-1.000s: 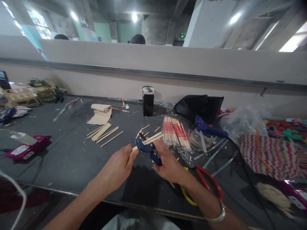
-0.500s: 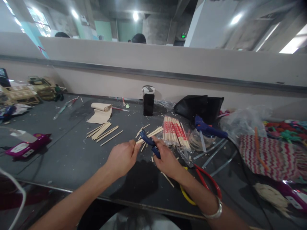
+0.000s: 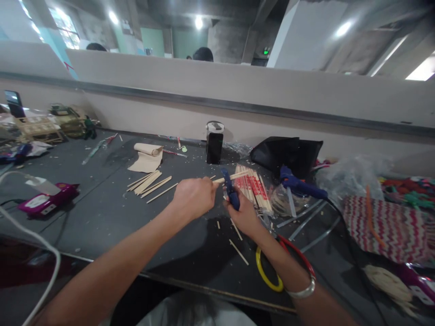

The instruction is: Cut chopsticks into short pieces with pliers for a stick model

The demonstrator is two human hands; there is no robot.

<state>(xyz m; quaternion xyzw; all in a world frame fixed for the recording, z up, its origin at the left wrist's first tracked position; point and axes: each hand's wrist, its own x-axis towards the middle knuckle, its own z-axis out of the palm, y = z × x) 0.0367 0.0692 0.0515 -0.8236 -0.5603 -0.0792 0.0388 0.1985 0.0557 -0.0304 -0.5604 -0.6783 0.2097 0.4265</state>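
Observation:
My left hand (image 3: 196,195) is closed around a few thin wooden sticks (image 3: 219,181), which point right from its fingers. Gripped in my right hand (image 3: 245,216) is a dark blue hand tool (image 3: 231,192), apparently pliers or a cutter. Its upper part crosses the sticks just right of my left fist; the jaws are too blurred to make out. Behind it lies a pack of wooden chopsticks (image 3: 253,185) with red print. Under my right forearm are large scissors (image 3: 268,271) with red and yellow handles. Cut stick pieces (image 3: 239,252) lie on the dark table below my hands.
Loose sticks (image 3: 146,183) and a rolled beige cloth (image 3: 147,158) lie left. A phone (image 3: 215,148) stands at the back. Right are a blue glue gun (image 3: 302,186) with its cord, clear glue sticks (image 3: 307,219) and a striped knit piece (image 3: 384,226). A purple power strip (image 3: 49,199) sits left.
Both hands have moved a little right. My left hand has turned into a tighter fist, and the blue tool stands more upright across the sticks. The whole view has shifted slightly.

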